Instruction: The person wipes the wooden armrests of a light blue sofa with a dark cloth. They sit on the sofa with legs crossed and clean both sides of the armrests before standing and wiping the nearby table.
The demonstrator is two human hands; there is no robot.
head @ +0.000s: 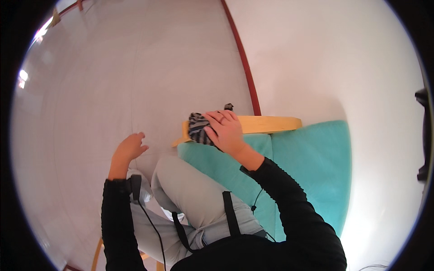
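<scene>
My right hand (226,132) grips a black-and-grey striped cloth (200,130), palm down on the light wooden armrest (268,124) of a chair. The fingers cover much of the cloth. A small dark striped tip (229,107) shows just beyond the hand; whether it belongs to the same cloth I cannot tell. Over the floor, left of my knees, my left hand (130,146) hangs in the air with slightly bent fingers and the thumb apart, nothing visible in it.
Beside my right thigh are the teal seat cushion (234,166) and teal backrest (313,169). A white wall (312,61) with a dark red skirting board (242,54) meets the pale floor (101,84). A thin black cable (154,228) runs from my left wrist.
</scene>
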